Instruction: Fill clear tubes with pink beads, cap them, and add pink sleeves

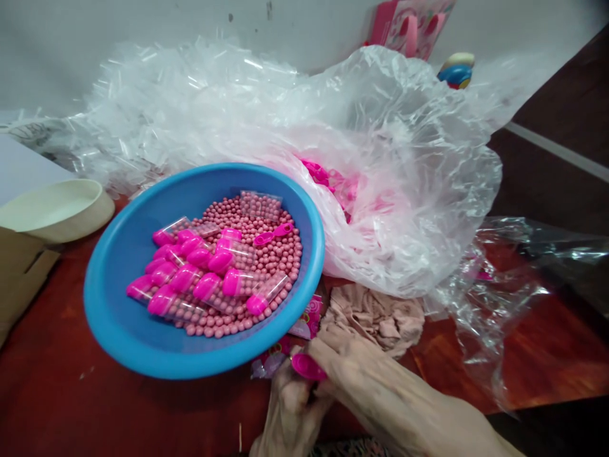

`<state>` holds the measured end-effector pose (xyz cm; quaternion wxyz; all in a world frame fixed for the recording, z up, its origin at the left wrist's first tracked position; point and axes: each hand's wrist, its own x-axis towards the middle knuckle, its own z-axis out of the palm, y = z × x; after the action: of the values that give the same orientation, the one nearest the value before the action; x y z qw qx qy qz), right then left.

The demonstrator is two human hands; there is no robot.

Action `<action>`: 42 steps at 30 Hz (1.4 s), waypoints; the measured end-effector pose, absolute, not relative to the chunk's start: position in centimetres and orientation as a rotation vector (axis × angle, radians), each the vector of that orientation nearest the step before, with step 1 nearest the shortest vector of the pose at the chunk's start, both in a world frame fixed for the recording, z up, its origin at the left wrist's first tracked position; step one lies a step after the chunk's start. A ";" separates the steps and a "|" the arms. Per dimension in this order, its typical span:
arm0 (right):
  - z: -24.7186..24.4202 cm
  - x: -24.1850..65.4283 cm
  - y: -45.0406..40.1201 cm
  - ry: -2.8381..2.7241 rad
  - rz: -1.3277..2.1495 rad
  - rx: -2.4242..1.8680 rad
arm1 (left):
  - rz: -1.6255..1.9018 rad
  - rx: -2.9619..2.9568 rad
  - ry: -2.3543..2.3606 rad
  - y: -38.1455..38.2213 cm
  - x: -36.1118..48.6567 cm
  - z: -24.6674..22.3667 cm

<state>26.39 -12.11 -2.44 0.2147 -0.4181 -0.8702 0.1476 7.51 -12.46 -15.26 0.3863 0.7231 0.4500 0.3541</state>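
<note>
My right hand (356, 368) is closed round a pink plastic piece (308, 367) in front of the blue basin. Pressed against it from below, my left hand (291, 406) has its fingers curled; what it grips is hidden. The blue basin (190, 365) holds pink beads (280, 257), several clear tubes with pink caps (209, 287) and a loose pink piece (273, 234) lying on the beads. Just beyond my hands are pink printed packets (310, 317) and a crumpled beige cloth (380, 314).
Behind the basin spreads a heap of clear tubes (190, 101). A large clear bag (404, 209) with pink pieces stands at the right. At the left are a cream bowl (61, 212) and cardboard (21, 276) on the red table (52, 381).
</note>
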 end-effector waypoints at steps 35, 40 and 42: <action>-7.8 23.5 -14.1 -2.223 0.246 -1.484 | 0.797 1.725 1.108 -10.9 9.9 -10.8; -7.4 24.1 -14.0 -2.238 0.384 -1.437 | 0.768 1.784 1.070 -11.1 9.9 -10.8; -7.6 24.4 -13.9 -2.210 0.407 -1.388 | 0.783 1.815 1.055 -11.1 9.9 -11.1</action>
<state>24.37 -13.87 -7.60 0.2478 -0.5092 -0.8106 0.1494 9.89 -11.08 -11.06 0.4354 0.7291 0.4240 0.3148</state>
